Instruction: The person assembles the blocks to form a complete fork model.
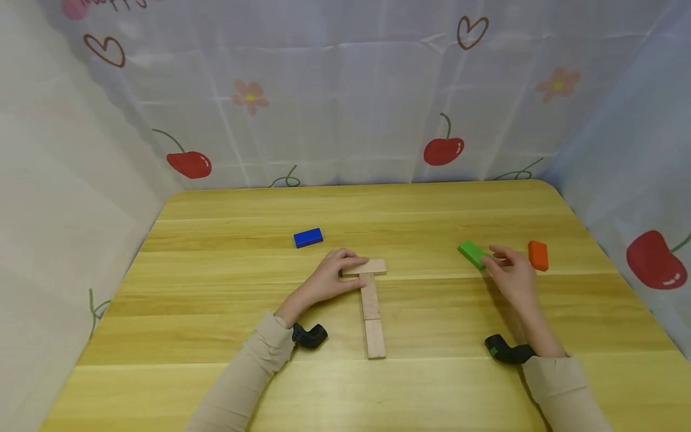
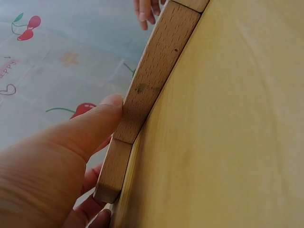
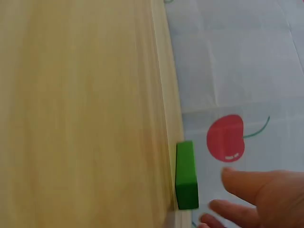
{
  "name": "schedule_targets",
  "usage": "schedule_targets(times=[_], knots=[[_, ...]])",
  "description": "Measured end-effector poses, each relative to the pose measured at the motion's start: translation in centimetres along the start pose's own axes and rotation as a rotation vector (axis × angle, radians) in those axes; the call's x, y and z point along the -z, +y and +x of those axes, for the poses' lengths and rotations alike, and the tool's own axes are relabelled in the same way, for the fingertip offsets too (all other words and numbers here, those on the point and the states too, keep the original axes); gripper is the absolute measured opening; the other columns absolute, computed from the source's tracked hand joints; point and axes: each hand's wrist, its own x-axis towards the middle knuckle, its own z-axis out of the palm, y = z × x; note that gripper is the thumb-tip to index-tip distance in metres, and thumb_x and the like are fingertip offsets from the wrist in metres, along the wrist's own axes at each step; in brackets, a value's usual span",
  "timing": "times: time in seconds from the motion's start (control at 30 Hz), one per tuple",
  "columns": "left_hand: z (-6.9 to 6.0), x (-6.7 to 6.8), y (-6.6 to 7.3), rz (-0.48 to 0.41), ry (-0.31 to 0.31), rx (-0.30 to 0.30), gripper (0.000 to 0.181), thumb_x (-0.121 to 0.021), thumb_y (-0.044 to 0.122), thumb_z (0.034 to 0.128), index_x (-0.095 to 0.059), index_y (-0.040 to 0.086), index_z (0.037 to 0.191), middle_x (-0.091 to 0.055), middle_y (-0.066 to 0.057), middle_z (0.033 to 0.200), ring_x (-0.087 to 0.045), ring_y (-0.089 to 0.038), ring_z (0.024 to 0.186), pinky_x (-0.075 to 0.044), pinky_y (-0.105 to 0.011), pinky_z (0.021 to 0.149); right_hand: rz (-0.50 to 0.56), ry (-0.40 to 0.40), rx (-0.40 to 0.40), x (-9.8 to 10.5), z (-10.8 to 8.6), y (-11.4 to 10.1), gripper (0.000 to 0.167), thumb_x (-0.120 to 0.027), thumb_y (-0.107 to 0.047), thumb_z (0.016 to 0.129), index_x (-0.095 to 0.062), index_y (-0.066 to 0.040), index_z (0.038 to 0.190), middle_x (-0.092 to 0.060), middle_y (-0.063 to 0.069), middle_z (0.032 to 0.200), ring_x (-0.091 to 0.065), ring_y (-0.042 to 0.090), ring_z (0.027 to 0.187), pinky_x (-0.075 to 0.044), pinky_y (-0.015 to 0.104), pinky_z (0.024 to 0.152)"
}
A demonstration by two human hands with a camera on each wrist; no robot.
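Left hand (image 1: 335, 276): holding the wooden T (image 1: 370, 303) at its junction
Right hand (image 1: 513, 277): thumb and fingers parted, just beside the green block (image 1: 471, 254)
Green block: on the tabletop (image 1: 432, 384), well right of the wooden T
Orange block (image 1: 538, 256): farther right
Blue block (image 1: 308, 238): behind it, leftward

Open lane on yellow wooden bench (image 1: 432, 342) between three oblong pale wooden blocks (image 1: 371, 303) and oblong green block (image 1: 471, 254). Left hand (image 1: 330, 277) bars pale blocks' left; oblong orange block (image 1: 538, 255) crowds right hand (image 1: 513, 276).
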Motion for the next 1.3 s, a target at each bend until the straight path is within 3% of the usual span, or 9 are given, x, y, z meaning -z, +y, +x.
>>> schedule_targets(times=[0.07, 0.17, 0.37, 0.63, 0.73, 0.87, 0.97, 1.1, 1.3], knots=[[0.0, 0.0, 0.0, 0.002, 0.002, -0.003, 0.049, -0.071, 0.029, 0.0855, -0.058, 0.013, 0.130, -0.052, -0.007, 0.119, -0.044, -0.024, 0.111, -0.035, -0.040, 0.091, -0.044, -0.037, -0.007, 0.4, 0.3, 0.9, 0.042, -0.060, -0.016, 0.093, -0.054, 0.014, 0.121, -0.055, 0.031, 0.105, -0.056, 0.036, 0.086, -0.047, 0.036, 0.068], [0.0, 0.0, -0.1, 0.006, 0.003, -0.005, 0.049, -0.070, 0.029, 0.0856, -0.058, 0.013, 0.130, -0.052, -0.007, 0.119, -0.044, -0.023, 0.111, -0.035, -0.039, 0.091, -0.087, -0.082, 0.017, 0.4, 0.7, 1.5, 0.044, -0.064, -0.016, 0.091, -0.054, 0.018, 0.117, -0.056, 0.034, 0.101, -0.056, 0.042, 0.084, -0.045, 0.045, 0.067], [0.0, 0.0, 0.0, 0.000, 0.000, 0.000, 0.049, -0.070, 0.030, 0.0859, -0.058, 0.014, 0.131, -0.052, -0.006, 0.120, -0.043, -0.023, 0.111, -0.034, -0.039, 0.091, -0.126, -0.054, 0.055, -0.3, 0.8, 1.6, 0.038, -0.067, -0.011, 0.088, -0.059, 0.018, 0.109, -0.057, 0.031, 0.091, -0.054, 0.040, 0.079, -0.042, 0.042, 0.063], [0.0, 0.0, 0.0, 0.002, 0.002, -0.006, 0.050, -0.070, 0.031, 0.0859, -0.057, 0.014, 0.131, -0.052, -0.005, 0.119, -0.043, -0.023, 0.111, -0.034, -0.039, 0.091, -0.115, -0.051, 0.046, -0.8, 0.4, 0.9, 0.036, -0.066, -0.009, 0.088, -0.055, 0.010, 0.116, -0.056, 0.027, 0.093, -0.054, 0.037, 0.079, -0.042, 0.043, 0.063], [0.0, 0.0, 0.0, 0.006, -0.001, -0.004, 0.050, -0.069, 0.032, 0.0863, -0.057, 0.014, 0.132, -0.052, -0.005, 0.120, -0.043, -0.023, 0.112, -0.034, -0.040, 0.091, -0.099, -0.062, 0.038, -1.0, 0.4, 0.5, 0.035, -0.066, -0.009, 0.088, -0.054, 0.006, 0.118, -0.059, 0.025, 0.092, -0.056, 0.035, 0.078, -0.043, 0.038, 0.062], [-0.1, -0.1, -0.1, 0.011, -0.002, 0.003, 0.050, -0.069, 0.032, 0.0864, -0.057, 0.014, 0.132, -0.052, -0.005, 0.120, -0.042, -0.023, 0.112, -0.034, -0.040, 0.092, -0.021, -0.100, 0.008, -1.6, 0.8, -0.2, 0.034, -0.062, -0.011, 0.092, -0.055, 0.001, 0.122, -0.060, 0.023, 0.097, -0.058, 0.033, 0.085, -0.043, 0.027, 0.063], [-0.1, -0.1, -0.1, 0.017, -0.003, 0.004, 0.050, -0.069, 0.031, 0.0865, -0.057, 0.014, 0.132, -0.052, -0.006, 0.121, -0.042, -0.023, 0.112, -0.033, -0.040, 0.092, 0.121, -0.160, -0.027, -2.5, 1.5, -1.1, 0.035, -0.057, -0.008, 0.094, -0.053, 0.001, 0.127, -0.058, 0.025, 0.102, -0.060, 0.033, 0.088, -0.048, 0.023, 0.067], [-0.1, 0.0, -0.1, 0.025, -0.002, 0.001, 0.050, -0.069, 0.030, 0.0863, -0.057, 0.013, 0.131, -0.052, -0.006, 0.120, -0.042, -0.024, 0.112, -0.033, -0.040, 0.092, 0.354, -0.261, -0.081, -4.3, 2.8, -2.7, 0.038, -0.053, -0.001, 0.095, -0.048, 0.004, 0.133, -0.054, 0.028, 0.104, -0.063, 0.024, 0.086, -0.051, 0.025, 0.072], [0.0, -0.2, -0.1, 0.030, 0.000, 0.002, 0.050, -0.070, 0.031, 0.0860, -0.057, 0.013, 0.131, -0.052, -0.006, 0.119, -0.043, -0.022, 0.109, -0.034, -0.038, 0.090, 0.492, -0.387, -0.108, -6.8, 4.9, -5.0, 0.039, -0.053, 0.001, 0.095, -0.043, 0.009, 0.131, -0.056, 0.030, 0.103, -0.064, 0.020, 0.083, -0.051, 0.030, 0.076]])
